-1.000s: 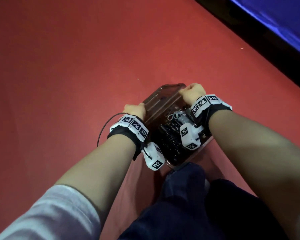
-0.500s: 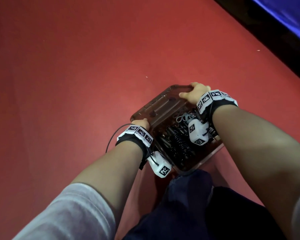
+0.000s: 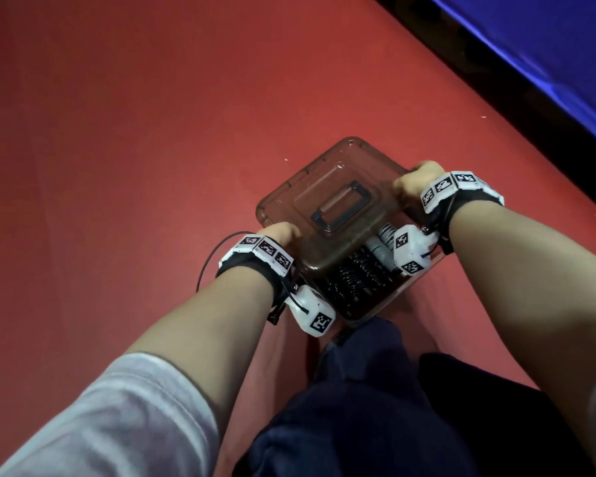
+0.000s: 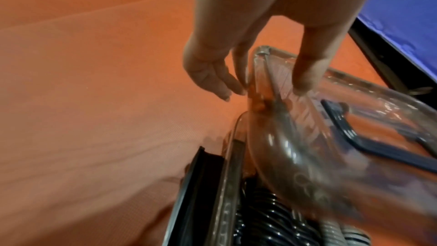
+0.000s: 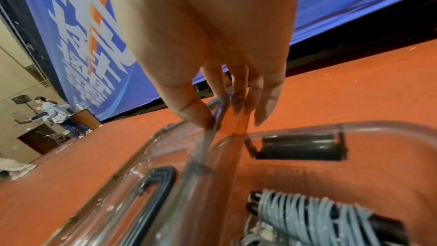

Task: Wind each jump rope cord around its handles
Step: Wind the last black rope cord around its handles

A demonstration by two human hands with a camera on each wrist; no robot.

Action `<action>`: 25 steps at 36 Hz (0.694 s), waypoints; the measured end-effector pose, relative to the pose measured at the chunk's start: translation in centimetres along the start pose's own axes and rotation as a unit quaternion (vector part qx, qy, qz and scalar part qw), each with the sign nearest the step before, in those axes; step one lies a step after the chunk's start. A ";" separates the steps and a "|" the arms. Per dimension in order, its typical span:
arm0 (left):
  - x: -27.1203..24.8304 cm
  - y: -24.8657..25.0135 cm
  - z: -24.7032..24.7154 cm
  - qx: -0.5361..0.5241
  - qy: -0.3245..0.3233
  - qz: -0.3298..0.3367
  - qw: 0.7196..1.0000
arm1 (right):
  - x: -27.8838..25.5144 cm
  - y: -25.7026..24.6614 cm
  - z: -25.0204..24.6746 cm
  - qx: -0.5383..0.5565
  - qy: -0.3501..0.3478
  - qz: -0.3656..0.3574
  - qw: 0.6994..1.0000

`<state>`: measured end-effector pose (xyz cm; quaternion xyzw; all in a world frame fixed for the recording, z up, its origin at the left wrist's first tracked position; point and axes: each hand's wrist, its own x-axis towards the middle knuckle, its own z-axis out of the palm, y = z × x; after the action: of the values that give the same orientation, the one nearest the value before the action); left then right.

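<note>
Lid (image 3: 327, 197) pinched by left hand (image 3: 279, 232) and right hand (image 3: 415, 179) at frame centre, over wound ropes (image 3: 358, 277) (packing stage); next, seating squarely on box (image 5: 354, 132).

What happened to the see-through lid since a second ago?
The lid has tipped from nearly on edge to almost flat, coming down over the far part of the box. The left hand and right hand keep gripping its two sides. The wound jump ropes stayed in the box, and the near part is not yet covered.
</note>
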<state>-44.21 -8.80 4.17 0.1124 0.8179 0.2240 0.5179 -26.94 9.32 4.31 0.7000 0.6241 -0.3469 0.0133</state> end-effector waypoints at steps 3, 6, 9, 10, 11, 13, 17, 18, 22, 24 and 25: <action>-0.6 -0.6 0.6 -0.051 0.007 0.019 0.999 | -0.4 1.5 -0.9 -0.063 0.004 -0.002 0.998; -0.3 -1.8 2.1 -0.027 -0.035 0.012 0.999 | -0.6 3.3 -1.3 -0.122 -0.007 -0.008 0.993; -0.7 -2.2 2.9 0.112 0.003 0.014 0.994 | -0.5 4.8 -1.0 -0.190 -0.031 -0.014 0.981; -0.9 -2.3 3.2 0.186 0.008 0.015 0.982 | -0.3 5.2 -0.8 -0.211 -0.034 -0.016 0.977; -1.1 -2.4 3.3 0.250 0.015 0.020 0.968 | -0.2 5.4 -0.6 -0.223 -0.041 -0.013 0.974; -1.4 -2.5 3.7 0.322 0.017 0.016 0.947 | 0.8 6.1 -0.2 -0.268 -0.060 -0.015 0.961; -1.3 -3.1 4.2 0.402 -0.006 0.021 0.915 | 4.4 8.0 0.9 -0.287 -0.069 0.001 0.955; -1.4 -3.2 4.2 0.419 -0.011 0.025 0.908 | 5.3 8.6 1.2 -0.287 -0.076 0.013 0.955; -2.3 -3.1 4.3 0.481 -0.012 0.052 0.875 | 10.7 11.5 2.4 -0.276 -0.092 0.028 0.956; -2.3 -3.0 4.2 0.510 -0.015 0.062 0.858 | 11.7 12.6 2.8 -0.296 -0.097 0.028 0.950; -2.3 -3.1 4.0 0.519 -0.016 0.065 0.852 | 10.4 12.3 2.5 -0.296 -0.089 0.020 0.951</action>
<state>-39.43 -11.44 3.04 0.4213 0.7974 -0.2022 0.3818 -17.46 14.45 -7.94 0.6430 0.6811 -0.2075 0.2822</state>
